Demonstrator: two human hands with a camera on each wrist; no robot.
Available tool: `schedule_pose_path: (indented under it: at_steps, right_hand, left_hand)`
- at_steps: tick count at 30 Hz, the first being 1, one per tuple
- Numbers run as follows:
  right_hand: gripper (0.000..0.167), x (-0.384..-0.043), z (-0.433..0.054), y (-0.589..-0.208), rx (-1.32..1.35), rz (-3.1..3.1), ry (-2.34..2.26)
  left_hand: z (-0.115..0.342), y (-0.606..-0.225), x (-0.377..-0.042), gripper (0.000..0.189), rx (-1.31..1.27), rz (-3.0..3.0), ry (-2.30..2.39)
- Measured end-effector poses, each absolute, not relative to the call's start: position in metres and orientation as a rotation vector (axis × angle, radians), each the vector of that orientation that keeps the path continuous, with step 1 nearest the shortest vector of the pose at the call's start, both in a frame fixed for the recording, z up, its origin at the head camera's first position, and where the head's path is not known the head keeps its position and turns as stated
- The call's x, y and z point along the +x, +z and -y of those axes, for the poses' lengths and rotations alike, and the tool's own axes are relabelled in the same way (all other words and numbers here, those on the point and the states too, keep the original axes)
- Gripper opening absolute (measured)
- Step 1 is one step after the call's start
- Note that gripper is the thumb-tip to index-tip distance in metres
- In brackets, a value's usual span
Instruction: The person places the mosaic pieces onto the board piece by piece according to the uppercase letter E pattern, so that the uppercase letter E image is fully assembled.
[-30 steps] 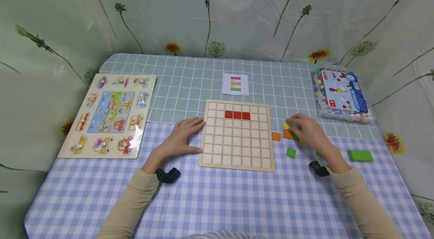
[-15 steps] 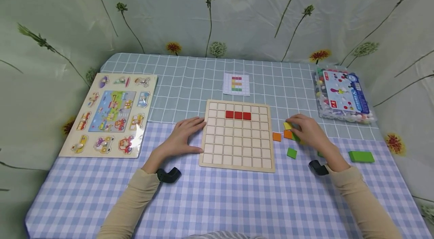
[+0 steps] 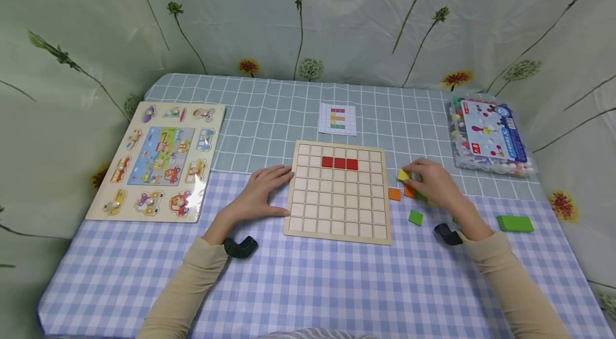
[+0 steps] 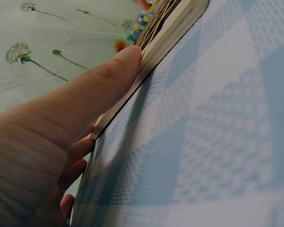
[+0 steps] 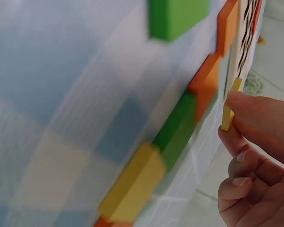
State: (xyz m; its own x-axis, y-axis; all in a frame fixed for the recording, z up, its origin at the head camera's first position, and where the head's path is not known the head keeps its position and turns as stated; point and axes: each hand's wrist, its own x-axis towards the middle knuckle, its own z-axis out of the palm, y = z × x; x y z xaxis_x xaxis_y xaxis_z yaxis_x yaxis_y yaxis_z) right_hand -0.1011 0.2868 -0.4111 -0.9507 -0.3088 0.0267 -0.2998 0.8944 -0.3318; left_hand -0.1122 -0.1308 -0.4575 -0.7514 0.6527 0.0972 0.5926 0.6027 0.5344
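A wooden grid board (image 3: 332, 201) lies in the middle, with a row of red tiles (image 3: 339, 163) in its upper cells. My left hand (image 3: 262, 193) rests at its left edge; in the left wrist view the thumb (image 4: 104, 78) touches the board's side. To the right of the board, my right hand (image 3: 437, 183) pinches a yellow tile (image 5: 226, 117) between thumb and fingers, tilted up off the cloth. Below that hand lie an orange tile (image 5: 207, 80), a green tile (image 5: 177, 132) and another yellow tile (image 5: 132, 184). A second orange tile (image 3: 394, 194) sits by the board's right edge.
A loose green tile (image 3: 416, 217) and a green block (image 3: 515, 223) lie on the right. Behind the board is a pattern card (image 3: 337, 118). A picture puzzle board (image 3: 115, 173) lies at left, a clear box of beads (image 3: 491, 133) at back right.
My right hand has lifted the yellow tile from beside the other tiles and shifted slightly left with it. The left hand stays at the board's edge.
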Motion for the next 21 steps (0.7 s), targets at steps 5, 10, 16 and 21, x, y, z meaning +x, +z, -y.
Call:
schedule_pose_path:
  at_steps: [5, 10, 16, 21]
  right_hand:
    - [0.026, -0.101, -0.273, -0.409, -0.549, -3.052, -0.547]
    - [0.027, -0.102, -0.257, -0.411, -0.626, -3.051, -0.59]
    - [0.026, -0.106, -0.236, -0.411, -0.701, -3.029, -0.622]
    - [0.025, -0.108, -0.215, -0.408, -0.743, -3.009, -0.648]
  left_hand:
    - [0.131, -0.457, -0.112, 0.09, 1.057, -2.714, 0.847]
    - [0.132, -0.457, -0.112, 0.09, 1.071, -2.727, 0.832]
    - [0.131, -0.456, -0.112, 0.09, 1.048, -2.709, 0.846]
    - [0.131, -0.455, -0.111, 0.09, 1.043, -2.703, 0.852]
